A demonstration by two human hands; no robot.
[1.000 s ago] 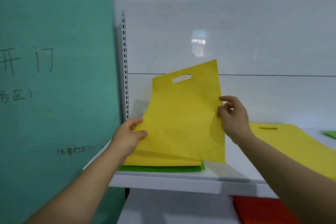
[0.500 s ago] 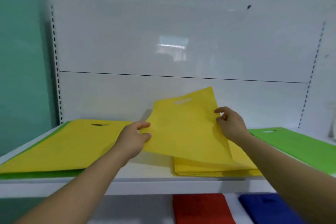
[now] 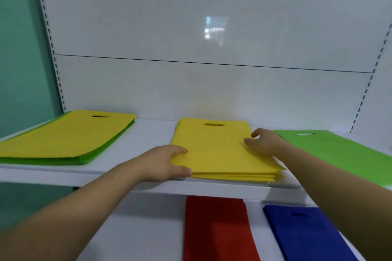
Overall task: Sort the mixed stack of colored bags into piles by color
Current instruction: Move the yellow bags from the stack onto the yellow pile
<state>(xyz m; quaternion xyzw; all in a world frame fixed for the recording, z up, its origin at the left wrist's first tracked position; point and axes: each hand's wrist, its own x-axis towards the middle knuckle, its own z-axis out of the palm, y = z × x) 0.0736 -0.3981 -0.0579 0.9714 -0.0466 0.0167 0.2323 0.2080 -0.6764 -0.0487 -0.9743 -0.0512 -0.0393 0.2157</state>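
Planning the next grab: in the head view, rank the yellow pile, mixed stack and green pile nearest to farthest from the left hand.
1. The yellow pile, centre: left hand grips its edge.
2. The mixed stack, at left.
3. The green pile, far right, beyond the right hand.

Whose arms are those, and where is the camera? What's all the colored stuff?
Those are a person's bare arms, no machine. The camera sits on the person's head, looking down at the hands. On the white shelf lie a yellow pile in the middle, a mixed stack, yellow over green, at the left, and a green bag at the right. Below lie red bags and blue bags. The left hand holds the yellow pile's edge, thumb on top; the right hand rests on it.
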